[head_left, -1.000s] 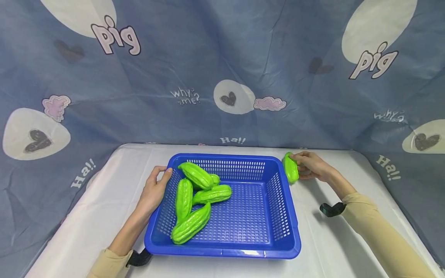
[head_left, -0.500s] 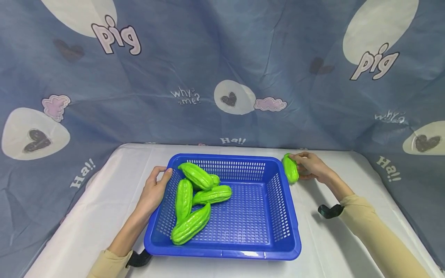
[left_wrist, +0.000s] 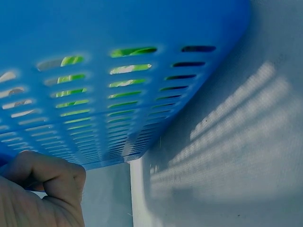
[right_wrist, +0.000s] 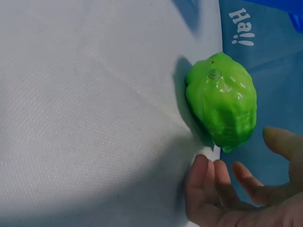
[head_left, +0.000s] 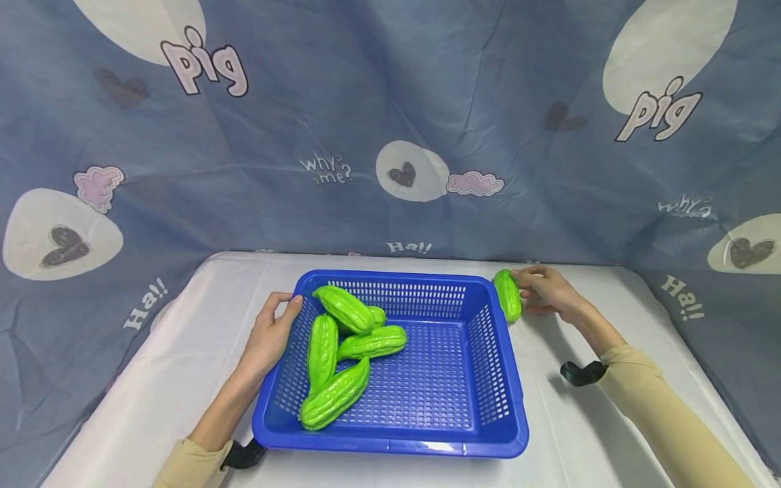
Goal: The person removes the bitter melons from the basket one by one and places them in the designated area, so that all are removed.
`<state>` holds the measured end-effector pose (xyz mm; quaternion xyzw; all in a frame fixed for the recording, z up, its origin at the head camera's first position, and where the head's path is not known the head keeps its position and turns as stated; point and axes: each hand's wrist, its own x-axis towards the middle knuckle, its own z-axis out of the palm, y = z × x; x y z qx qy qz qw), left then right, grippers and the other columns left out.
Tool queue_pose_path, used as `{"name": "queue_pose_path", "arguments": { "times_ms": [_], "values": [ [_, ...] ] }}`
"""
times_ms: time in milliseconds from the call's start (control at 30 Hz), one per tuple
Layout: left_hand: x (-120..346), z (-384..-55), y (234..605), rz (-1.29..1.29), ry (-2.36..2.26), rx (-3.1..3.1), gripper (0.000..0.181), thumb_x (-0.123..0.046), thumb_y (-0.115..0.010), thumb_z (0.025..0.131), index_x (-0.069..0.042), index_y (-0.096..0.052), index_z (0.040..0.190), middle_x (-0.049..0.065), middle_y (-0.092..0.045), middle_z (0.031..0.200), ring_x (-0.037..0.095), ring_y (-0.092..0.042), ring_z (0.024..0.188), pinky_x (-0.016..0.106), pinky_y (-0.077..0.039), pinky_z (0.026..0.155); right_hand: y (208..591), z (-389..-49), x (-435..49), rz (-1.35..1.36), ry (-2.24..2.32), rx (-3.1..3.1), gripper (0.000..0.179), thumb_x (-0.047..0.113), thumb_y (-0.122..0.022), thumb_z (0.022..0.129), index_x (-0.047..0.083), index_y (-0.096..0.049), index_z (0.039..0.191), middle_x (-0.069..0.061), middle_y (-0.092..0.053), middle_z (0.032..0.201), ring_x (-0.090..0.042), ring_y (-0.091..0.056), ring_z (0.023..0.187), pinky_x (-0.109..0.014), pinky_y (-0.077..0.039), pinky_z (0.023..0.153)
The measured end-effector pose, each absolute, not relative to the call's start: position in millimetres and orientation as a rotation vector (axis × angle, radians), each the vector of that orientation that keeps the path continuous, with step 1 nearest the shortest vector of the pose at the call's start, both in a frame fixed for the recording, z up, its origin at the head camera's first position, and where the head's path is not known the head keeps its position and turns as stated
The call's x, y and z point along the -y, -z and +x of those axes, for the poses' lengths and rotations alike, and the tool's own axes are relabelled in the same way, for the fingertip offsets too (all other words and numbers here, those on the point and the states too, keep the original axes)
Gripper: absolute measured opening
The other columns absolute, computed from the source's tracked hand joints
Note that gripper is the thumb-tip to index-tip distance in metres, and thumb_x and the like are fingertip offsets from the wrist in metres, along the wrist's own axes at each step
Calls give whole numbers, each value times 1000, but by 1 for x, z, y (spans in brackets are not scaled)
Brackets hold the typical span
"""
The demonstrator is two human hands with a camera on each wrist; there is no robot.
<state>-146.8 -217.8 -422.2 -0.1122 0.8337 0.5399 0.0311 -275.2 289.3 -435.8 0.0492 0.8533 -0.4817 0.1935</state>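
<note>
Behind the work hangs a blue-grey cloth (head_left: 390, 88) with printed words such as "pig" and "Ha!!", and in front of it stands a table (head_left: 201, 325) with a white covering. On this table is a blue plastic basket (head_left: 390, 445), its walls and floor full of small slots. The left hand (head_left: 272, 332) grips the basket by its left side, near the far corner: the thumb lies over the rim and the other fingers are bent on the outside (the left wrist camera shows them below the slotted wall).

Inside the basket, toward its left side, there are five green gourds (head_left: 366, 343) with ribbed skin, lying close together; one of them is mostly hidden behind the others.

One more gourd, the single gourd (head_left: 508, 296), lies on the table just outside the far right corner of the basket, its length roughly along the right rim. Whether it touches the basket, I cannot tell. The right hand (head_left: 549, 291) is just beside this gourd. Its fingers are loosely bent, the thumb stands well away from them, and the hand has hold of nothing. Both arms wear beige sleeves (head_left: 671, 413), and at each wrist there is a black device (head_left: 582, 373).
</note>
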Motion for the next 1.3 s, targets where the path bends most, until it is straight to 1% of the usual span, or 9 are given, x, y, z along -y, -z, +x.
{"name": "queue_pose_path", "arguments": {
  "times_ms": [133, 267, 333, 433, 567, 667, 867, 1033, 1300],
  "values": [
    [217, -147, 422, -340, -1670, -2566, 55, -51, -43, 115, -11, -46, 152, 18, -79, 102, 13, -71, 72, 28, -57, 61, 431, -275, -293, 119, 1385, -2397, 75, 49, -48, 113, -2, -29, 165, -27, -49, 157, -7, -67, 104, -36, -65, 93],
    [217, -148, 422, -340, -1675, -2562, 55, -51, -44, 115, -12, -46, 152, 16, -79, 99, 13, -71, 70, 29, -56, 60, 422, -274, -297, 75, 1438, -2361, 75, 51, -47, 114, 0, -29, 166, -29, -38, 168, -16, -65, 121, -38, -63, 101],
    [217, -149, 422, -342, -1676, -2562, 55, -52, -44, 115, -12, -47, 152, 16, -79, 99, 13, -70, 70, 29, -56, 59, 418, -274, -298, 60, 1472, -2343, 76, 51, -48, 113, 1, -29, 166, -28, -38, 169, -17, -64, 124, -38, -63, 103],
    [217, -149, 421, -344, -1672, -2565, 55, -52, -44, 115, -12, -47, 152, 17, -78, 100, 13, -70, 70, 29, -56, 59, 412, -273, -297, 46, 1535, -2304, 75, 49, -49, 114, 1, -28, 167, -22, -44, 165, -10, -67, 120, -35, -63, 101],
    [218, -149, 421, -342, -1666, -2567, 56, -53, -44, 115, -12, -46, 153, 18, -78, 103, 13, -70, 71, 30, -56, 59, 405, -271, -291, 46, 1630, -2221, 75, 45, -52, 114, -1, -26, 167, -6, -53, 149, -4, -69, 116, -29, -64, 95],
    [218, -149, 421, -343, -1666, -2566, 57, -53, -44, 114, -12, -46, 153, 19, -78, 105, 13, -71, 72, 30, -57, 60, 400, -270, -287, 36, 1677, -2170, 75, 44, -53, 113, -1, -25, 166, 2, -56, 138, -4, -70, 115, -28, -63, 92],
    [218, -149, 421, -349, -1651, -2576, 57, -54, -44, 114, -12, -47, 153, 18, -79, 103, 12, -71, 71, 29, -57, 60, 387, -266, -276, -7, 1682, -2168, 71, 43, -55, 113, 1, -30, 164, 12, -62, 126, -7, -71, 117, -29, -63, 94],
    [219, -149, 421, -356, -1635, -2589, 55, -53, -45, 114, -13, -48, 152, 16, -81, 101, 12, -70, 71, 29, -56, 60, 376, -260, -263, -72, 1665, -2190, 68, 44, -56, 113, 2, -35, 162, 14, -63, 128, -6, -72, 116, -28, -63, 96],
    [218, -148, 421, -362, -1609, -2604, 54, -53, -46, 114, -14, -50, 151, 19, -82, 109, 12, -70, 72, 29, -55, 61, 365, -248, -237, -143, 1741, -2166, 44, 39, -59, 112, 14, -51, 148, 10, -63, 133, -4, -72, 116, -27, -61, 97]
  ]
}}
